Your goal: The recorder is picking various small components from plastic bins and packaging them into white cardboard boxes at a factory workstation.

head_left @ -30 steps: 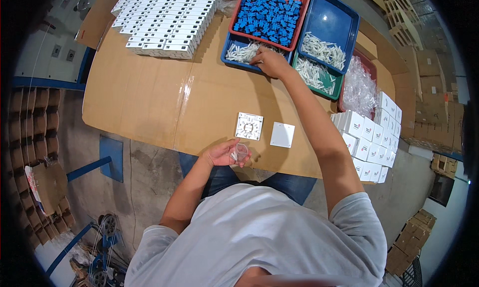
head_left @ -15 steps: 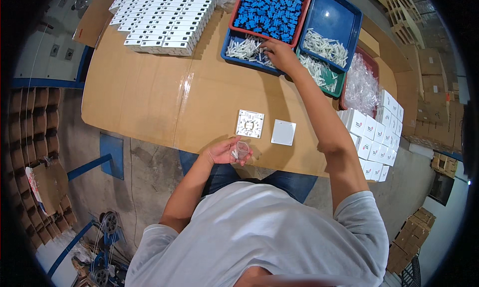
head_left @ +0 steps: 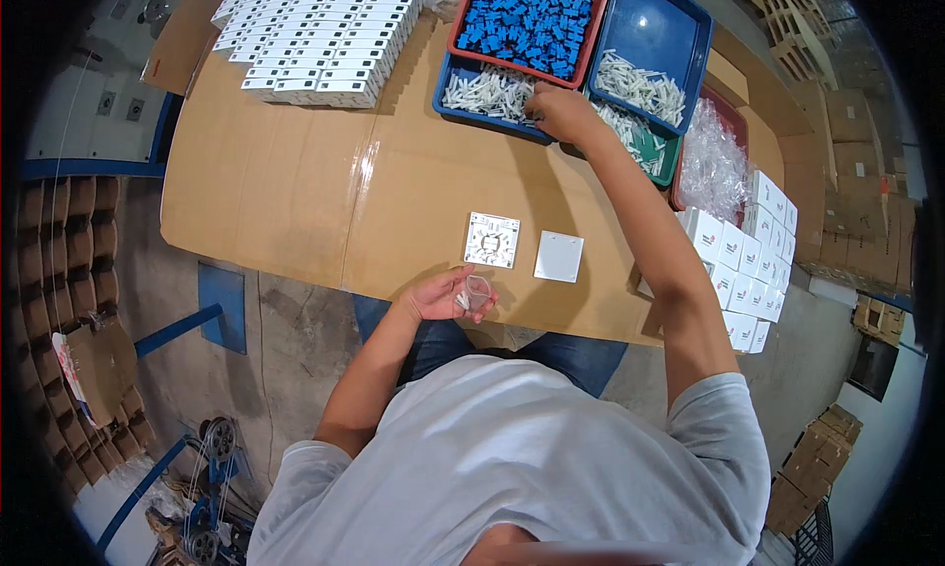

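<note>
While the cardboard-topped brown desk (head_left: 276,192) spreads wide, a stack of long white cartons (head_left: 325,49) stands at its far left. A red plastic tray (head_left: 512,70) of blue pieces overlaps a blue plastic tray (head_left: 482,122). The left hand (head_left: 443,295) is at the near edge; the right hand (head_left: 558,111) reaches into the blue tray, its grip hidden, so I cannot tell whether it pinches anything. Between them lie a white square patterned plate (head_left: 492,240) and a plain white square plate (head_left: 558,257). The left grip curls round a small clear plastic pouch (head_left: 479,289), slim white pieces (head_left: 463,300) beside it.
</note>
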Tool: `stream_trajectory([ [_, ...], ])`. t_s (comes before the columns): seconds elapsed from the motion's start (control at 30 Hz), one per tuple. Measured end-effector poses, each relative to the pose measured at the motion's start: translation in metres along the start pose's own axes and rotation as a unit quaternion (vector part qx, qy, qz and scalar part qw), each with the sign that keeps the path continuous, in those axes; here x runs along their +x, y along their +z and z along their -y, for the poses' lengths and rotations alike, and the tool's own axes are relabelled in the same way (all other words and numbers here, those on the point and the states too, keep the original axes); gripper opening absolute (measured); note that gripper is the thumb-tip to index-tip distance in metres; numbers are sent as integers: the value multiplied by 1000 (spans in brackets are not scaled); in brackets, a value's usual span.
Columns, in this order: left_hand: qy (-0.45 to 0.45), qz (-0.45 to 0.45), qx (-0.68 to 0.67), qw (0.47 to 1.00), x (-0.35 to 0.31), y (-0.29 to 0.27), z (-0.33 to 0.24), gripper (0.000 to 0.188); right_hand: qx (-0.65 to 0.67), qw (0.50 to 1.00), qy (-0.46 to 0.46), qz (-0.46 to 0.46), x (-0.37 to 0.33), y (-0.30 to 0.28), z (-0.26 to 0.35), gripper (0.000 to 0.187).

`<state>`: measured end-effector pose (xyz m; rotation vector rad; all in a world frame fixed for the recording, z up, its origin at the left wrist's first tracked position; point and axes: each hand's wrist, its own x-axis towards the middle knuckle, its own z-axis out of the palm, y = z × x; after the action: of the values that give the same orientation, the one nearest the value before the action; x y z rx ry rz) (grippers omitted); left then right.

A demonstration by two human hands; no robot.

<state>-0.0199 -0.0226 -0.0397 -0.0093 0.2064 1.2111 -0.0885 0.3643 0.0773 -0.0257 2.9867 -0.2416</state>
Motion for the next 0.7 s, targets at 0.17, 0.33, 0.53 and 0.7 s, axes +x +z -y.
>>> stream_trajectory([
  [0.17,-11,12,11,1000,1,-6,1,71,-36,999,4,-15,3,2,-2,21],
  [0.33,-10,22,2,1000,2,-7,1,72,-24,999,-17,-32,3,8,-5,20],
  [0.53,-1,30,10,999,2,3,-2,72,327,935,102,-89,14,-2,-26,16],
  [0.7,6,31,15,999,0,2,-2,72,492,853,149,-92,10,-6,-24,19],
])
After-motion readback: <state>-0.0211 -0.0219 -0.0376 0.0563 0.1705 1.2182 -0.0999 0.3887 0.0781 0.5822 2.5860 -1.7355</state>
